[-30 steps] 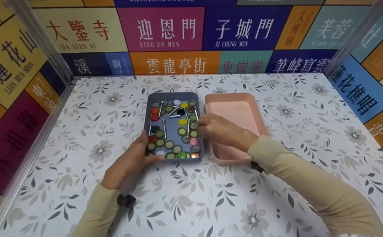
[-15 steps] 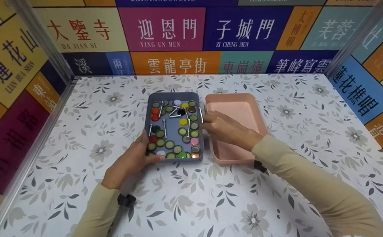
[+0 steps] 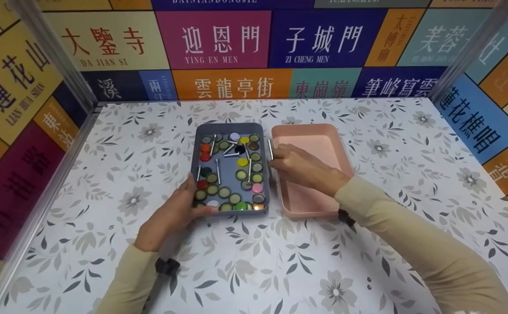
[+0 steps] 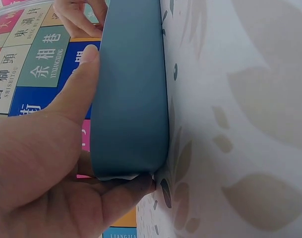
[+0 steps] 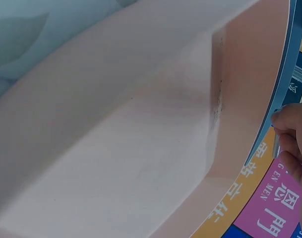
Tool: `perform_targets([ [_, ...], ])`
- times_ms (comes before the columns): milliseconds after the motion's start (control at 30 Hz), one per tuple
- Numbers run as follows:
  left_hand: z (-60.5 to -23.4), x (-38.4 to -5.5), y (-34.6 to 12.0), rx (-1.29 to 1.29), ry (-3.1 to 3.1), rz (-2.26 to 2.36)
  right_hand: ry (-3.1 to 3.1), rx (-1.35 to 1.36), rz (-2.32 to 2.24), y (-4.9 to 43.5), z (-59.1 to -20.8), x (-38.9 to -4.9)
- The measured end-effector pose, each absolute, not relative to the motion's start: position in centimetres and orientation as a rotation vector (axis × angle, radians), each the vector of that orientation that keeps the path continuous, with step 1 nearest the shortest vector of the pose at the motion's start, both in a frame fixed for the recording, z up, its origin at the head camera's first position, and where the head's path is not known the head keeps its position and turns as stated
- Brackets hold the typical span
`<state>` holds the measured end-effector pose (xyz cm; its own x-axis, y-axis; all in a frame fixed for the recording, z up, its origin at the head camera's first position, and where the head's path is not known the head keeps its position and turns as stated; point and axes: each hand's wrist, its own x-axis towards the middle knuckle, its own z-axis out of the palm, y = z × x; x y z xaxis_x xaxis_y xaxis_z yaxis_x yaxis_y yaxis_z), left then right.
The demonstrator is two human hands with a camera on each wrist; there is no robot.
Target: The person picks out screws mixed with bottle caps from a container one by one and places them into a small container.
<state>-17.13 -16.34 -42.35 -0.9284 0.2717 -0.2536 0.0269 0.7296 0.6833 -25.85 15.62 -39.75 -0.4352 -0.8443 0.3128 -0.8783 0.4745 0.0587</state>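
My left hand (image 3: 169, 216) grips the near left corner of a blue-grey tray (image 3: 230, 127), thumb along the near rim. In the left wrist view, its fingers (image 4: 123, 201) curl at the corner of the tray wall (image 4: 131, 89). Several bottle caps (image 3: 224, 192) and silver screws (image 3: 218, 171) lie inside. My right hand (image 3: 302, 165) pinches one long silver screw (image 3: 270, 149), upright above the gap between the trays. The right wrist view shows part of this screw (image 5: 276, 146) below the fingertips; its threads are too small to make out.
Close to the right of the blue-grey tray lies a pink tray (image 3: 347, 159); no items show on its visible floor. A floral cloth (image 3: 254, 266) covers the table. Panels with printed characters (image 3: 219, 39) stand behind and on both sides.
My right hand has lifted the screw from the blue-grey tray's right side and moved it slightly right, towards the pink tray. My left hand stays at the tray corner.
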Motion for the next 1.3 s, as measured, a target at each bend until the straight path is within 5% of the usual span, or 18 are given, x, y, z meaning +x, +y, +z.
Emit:
perform_targets([
  [1300,-42.3,-17.0,-16.4,0.227,2.624,0.991,-2.626,1.236,0.270,16.2,-40.0,-27.6],
])
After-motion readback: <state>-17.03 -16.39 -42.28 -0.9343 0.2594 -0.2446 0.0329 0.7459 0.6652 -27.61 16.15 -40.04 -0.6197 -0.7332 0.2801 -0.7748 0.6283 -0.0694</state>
